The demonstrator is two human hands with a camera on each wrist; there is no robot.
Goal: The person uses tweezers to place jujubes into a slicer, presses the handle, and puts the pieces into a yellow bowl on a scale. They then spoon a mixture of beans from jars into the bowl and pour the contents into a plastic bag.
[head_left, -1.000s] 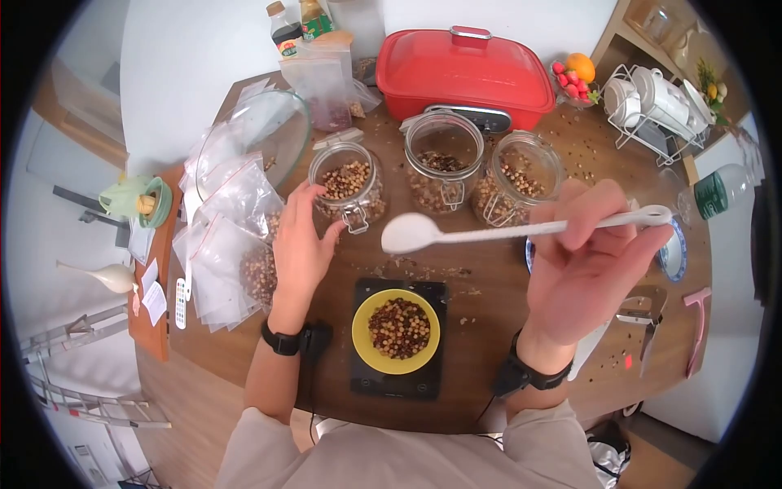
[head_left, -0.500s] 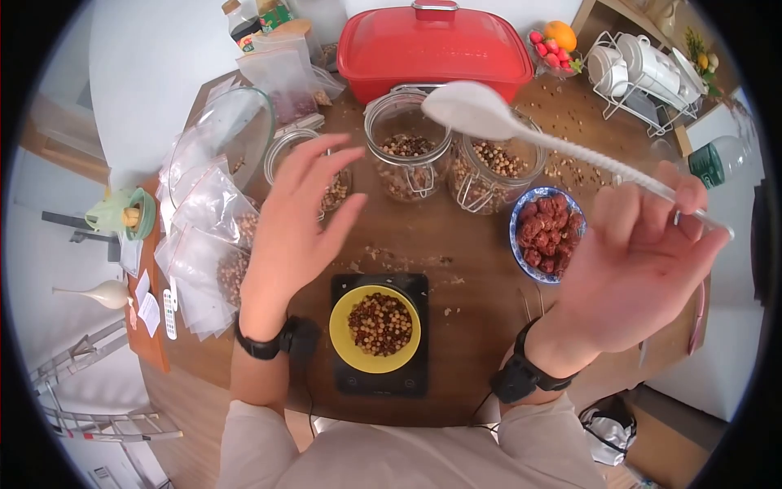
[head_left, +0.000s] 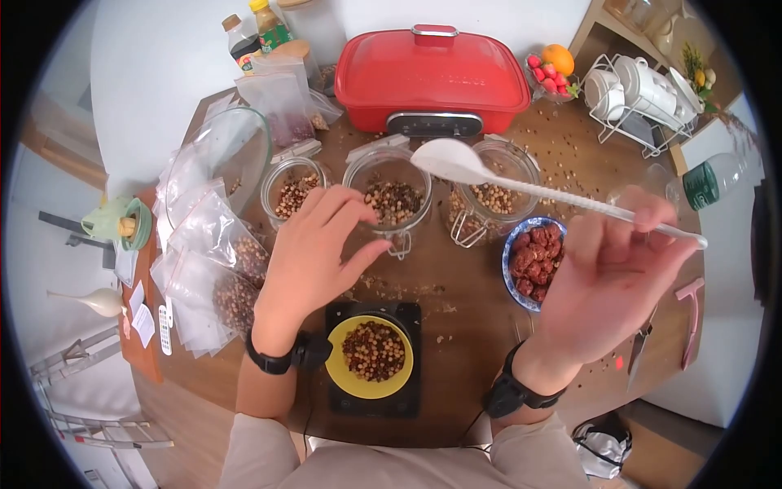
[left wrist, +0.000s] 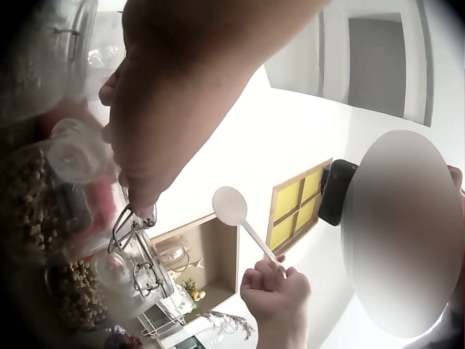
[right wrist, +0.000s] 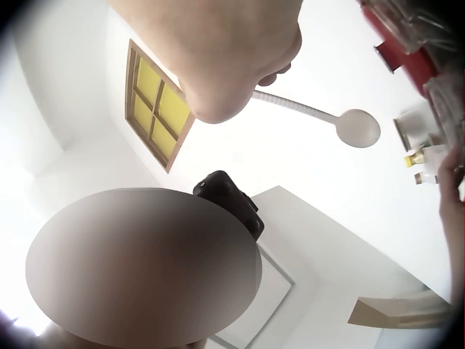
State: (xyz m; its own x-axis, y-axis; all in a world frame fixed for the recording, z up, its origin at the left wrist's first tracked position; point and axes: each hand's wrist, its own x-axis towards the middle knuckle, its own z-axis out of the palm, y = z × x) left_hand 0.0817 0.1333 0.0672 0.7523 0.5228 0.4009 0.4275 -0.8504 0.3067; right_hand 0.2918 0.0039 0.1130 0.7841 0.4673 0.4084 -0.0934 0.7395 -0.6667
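My right hand (head_left: 607, 285) holds a long white spoon (head_left: 448, 161) by the end of its ribbed handle, raised above the table. The spoon's bowl overlaps the right jar in the head view. My left hand (head_left: 314, 253) is at the near left side of the middle glass jar (head_left: 419, 213), fingers slightly bent, thumb apart from them near the wire clasp (head_left: 399, 244). Mixed beans fill part of this jar, the left jar (head_left: 273, 208) and the right jar (head_left: 521, 175). A yellow bowl (head_left: 336, 375) of beans sits on a black scale (head_left: 414, 326).
Bagged beans (head_left: 236, 306) and a glass lid (head_left: 262, 151) lie left. Behind the jars stands a red cooker (head_left: 432, 77). A blue-rimmed bowl (head_left: 507, 273) of dark red dried fruit is beside my right hand. Scissors (head_left: 639, 350) and a pink peeler (head_left: 692, 318) lie right.
My left hand has moved from the left jar to the middle jar. My right hand has lifted the spoon and shifted right. The head view has shifted, and the blue-rimmed bowl shows more.
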